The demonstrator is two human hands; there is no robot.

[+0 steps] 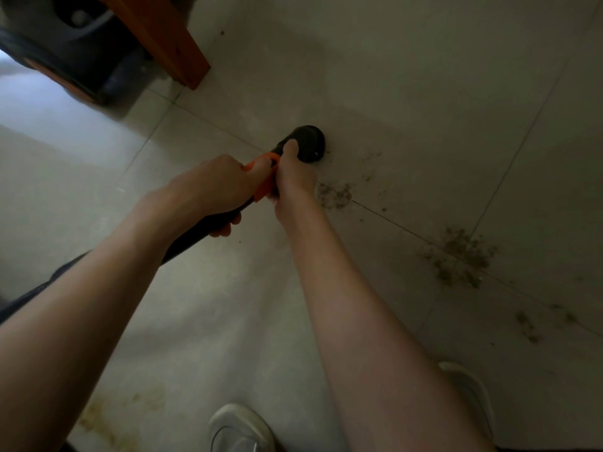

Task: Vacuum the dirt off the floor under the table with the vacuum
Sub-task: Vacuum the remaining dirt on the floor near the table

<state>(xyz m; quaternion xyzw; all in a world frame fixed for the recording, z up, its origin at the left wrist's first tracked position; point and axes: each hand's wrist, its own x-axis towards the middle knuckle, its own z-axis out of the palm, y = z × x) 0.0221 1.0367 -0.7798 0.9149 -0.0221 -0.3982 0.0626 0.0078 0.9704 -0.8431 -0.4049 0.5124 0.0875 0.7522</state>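
A black vacuum wand with an orange collar [265, 177] points down at the pale tiled floor, its round black nozzle [308, 143] touching the tile. My left hand [215, 187] grips the wand behind the collar. My right hand [293, 177] grips it just behind the nozzle, thumb along the top. The black hose [195, 236] runs back under my left forearm. Dirt lies to the right of the nozzle: a small patch [334, 194], a larger patch [463, 256] and scattered bits [528, 324].
An orange wooden table leg [169, 37] stands at the upper left, with the dark vacuum body [65, 44] behind it. My two white shoes [239, 429] [470, 393] are at the bottom. Yellowish stains [107, 412] mark the near-left floor.
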